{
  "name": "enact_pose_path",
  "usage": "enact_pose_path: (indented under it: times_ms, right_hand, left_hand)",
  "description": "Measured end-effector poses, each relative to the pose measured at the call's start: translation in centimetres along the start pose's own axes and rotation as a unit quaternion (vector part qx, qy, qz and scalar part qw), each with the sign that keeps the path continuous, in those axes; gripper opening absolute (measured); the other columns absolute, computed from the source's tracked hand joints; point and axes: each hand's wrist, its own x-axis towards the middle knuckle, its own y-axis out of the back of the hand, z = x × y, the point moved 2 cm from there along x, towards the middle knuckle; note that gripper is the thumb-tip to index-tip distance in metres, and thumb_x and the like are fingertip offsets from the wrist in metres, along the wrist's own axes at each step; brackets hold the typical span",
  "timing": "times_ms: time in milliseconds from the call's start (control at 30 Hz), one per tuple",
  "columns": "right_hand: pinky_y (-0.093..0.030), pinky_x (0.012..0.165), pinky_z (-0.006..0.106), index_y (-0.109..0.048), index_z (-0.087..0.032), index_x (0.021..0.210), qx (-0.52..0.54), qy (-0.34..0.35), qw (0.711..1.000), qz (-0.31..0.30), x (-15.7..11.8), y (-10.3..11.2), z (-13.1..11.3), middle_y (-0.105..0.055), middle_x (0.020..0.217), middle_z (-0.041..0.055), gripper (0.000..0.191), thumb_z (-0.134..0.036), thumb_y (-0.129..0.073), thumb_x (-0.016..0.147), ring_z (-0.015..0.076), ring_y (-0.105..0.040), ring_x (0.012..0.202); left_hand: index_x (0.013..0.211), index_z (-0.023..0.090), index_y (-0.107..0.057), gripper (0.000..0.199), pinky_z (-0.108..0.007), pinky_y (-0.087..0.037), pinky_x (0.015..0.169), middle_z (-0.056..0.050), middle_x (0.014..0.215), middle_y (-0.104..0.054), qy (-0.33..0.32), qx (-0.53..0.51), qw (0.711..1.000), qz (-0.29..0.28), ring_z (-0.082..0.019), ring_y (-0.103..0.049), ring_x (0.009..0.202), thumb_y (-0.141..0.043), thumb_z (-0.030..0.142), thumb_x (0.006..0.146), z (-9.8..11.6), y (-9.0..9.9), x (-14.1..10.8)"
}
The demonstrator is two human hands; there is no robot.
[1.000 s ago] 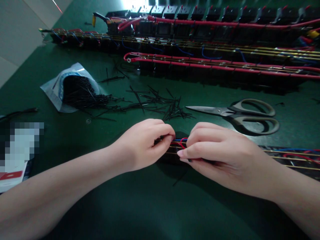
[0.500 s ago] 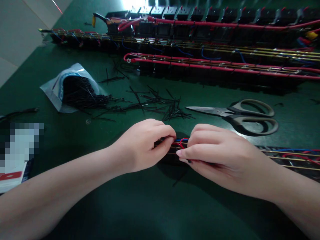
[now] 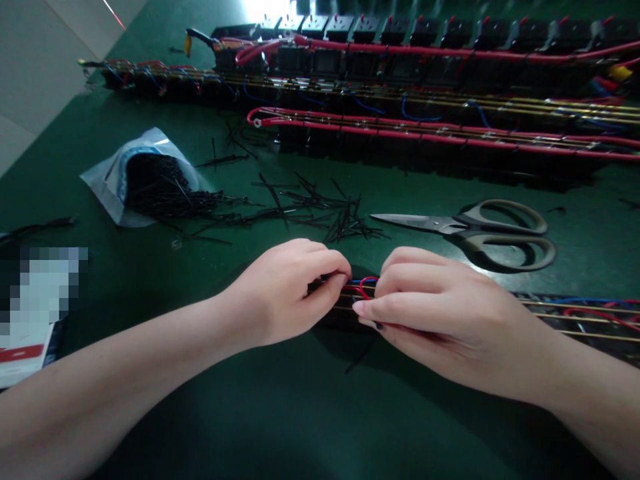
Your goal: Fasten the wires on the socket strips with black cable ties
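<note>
A long black strip assembly (image 3: 587,319) with brass-coloured rods and red and blue wires lies across the table under both hands. My left hand (image 3: 295,293) is closed in a pinch at the strip's left part; its fingertips hide whatever they grip. Just right of it, my right hand (image 3: 440,307) pinches thumb against fingers over the same strip. A small black bit, apparently the end of a cable tie (image 3: 379,326), pokes out under its fingertips. Between the hands, a red wire loop (image 3: 365,287) curves up beside a blue wire.
Scissors (image 3: 440,225) lie beyond my right hand. An opened plastic bag (image 3: 107,190) spills black cable ties (image 3: 310,200) over the green table (image 3: 240,420). Several wired strips (image 3: 440,133) with red cables run along the back. A partly blurred packet (image 3: 30,350) sits at left.
Both hands keep nearly the same pinching pose and place. The whole view has shifted very slightly; nothing else visibly moves.
</note>
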Motion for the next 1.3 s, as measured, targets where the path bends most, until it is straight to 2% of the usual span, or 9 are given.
enact_pose_path:
  times_ms: [333, 633, 900, 1100, 1200, 1300]
  right_hand:
    - [-0.044, 0.065, 0.032, -0.076, -0.016, 0.084, 0.015, 0.005, 1.0, -0.006, 0.11, -0.13, -0.09, -0.066, 0.074, 0.0051, 0.024, -0.011, -0.059, 0.1, 0.0176, -0.056, 0.074]
    - [-0.044, 0.065, 0.03, -0.073, -0.018, 0.082, -0.027, -0.016, 0.999, -0.007, 0.06, -0.19, -0.03, -0.065, 0.075, 0.0037, 0.026, -0.012, -0.057, 0.102, 0.0161, -0.055, 0.073]
    - [-0.044, 0.063, 0.03, -0.077, -0.018, 0.09, -0.025, -0.027, 0.999, 0.001, 0.0, -0.25, 0.29, -0.067, 0.078, 0.004, 0.022, -0.012, -0.059, 0.101, 0.0169, -0.056, 0.075]
    - [-0.051, 0.073, 0.034, -0.074, -0.018, 0.086, -0.038, -0.03, 0.999, 0.016, 0.0, -0.42, 0.12, -0.071, 0.094, 0.008, 0.018, -0.011, -0.063, 0.099, 0.0195, -0.06, 0.089]
    - [-0.052, 0.074, 0.034, -0.072, -0.018, 0.086, -0.03, -0.024, 0.999, 0.012, 0.06, -0.39, 0.06, -0.071, 0.094, 0.0076, 0.017, -0.012, -0.062, 0.099, 0.0187, -0.06, 0.088]
    - [-0.052, 0.074, 0.034, -0.073, -0.017, 0.088, -0.026, -0.027, 0.999, 0.011, 0.08, -0.23, 0.04, -0.071, 0.092, 0.0077, 0.016, -0.011, -0.063, 0.098, 0.0186, -0.059, 0.087]
  left_hand:
    - [0.099, 0.015, -0.075, 0.028, -0.027, -0.051, 0.075, -0.005, 0.094, -0.076, 0.022, -0.014, 1.0, -0.013, -0.017, -0.067, 0.087, -0.047, 0.019, 0.1, -0.02, 0.08, 0.11]
    - [0.098, 0.017, -0.074, 0.027, -0.026, -0.05, 0.074, -0.003, 0.092, -0.076, 0.019, -0.014, 1.0, -0.013, -0.016, -0.067, 0.085, -0.048, 0.02, 0.1, 0.01, 0.07, 0.11]
    - [0.095, 0.019, -0.074, 0.027, -0.027, -0.049, 0.068, -0.003, 0.089, -0.076, 0.024, 0.0, 1.0, -0.009, -0.016, -0.066, 0.079, -0.048, 0.022, 0.101, 0.11, 0.21, -0.01]
    - [0.103, 0.02, -0.074, 0.025, -0.03, -0.049, 0.076, -0.004, 0.096, -0.072, 0.014, 0.024, 0.999, -0.026, -0.019, -0.064, 0.09, -0.049, 0.022, 0.104, 0.28, -0.01, -0.15]
    - [0.099, 0.021, -0.074, 0.027, -0.032, -0.045, 0.072, -0.004, 0.094, -0.067, 0.017, 0.05, 0.998, -0.046, -0.019, -0.06, 0.089, -0.048, 0.027, 0.107, 0.37, -0.09, -0.17]
    - [0.094, 0.019, -0.07, 0.031, -0.033, -0.044, 0.072, -0.004, 0.094, -0.063, 0.024, 0.057, 0.997, -0.042, -0.019, -0.058, 0.088, -0.044, 0.027, 0.108, 0.36, -0.17, -0.14]
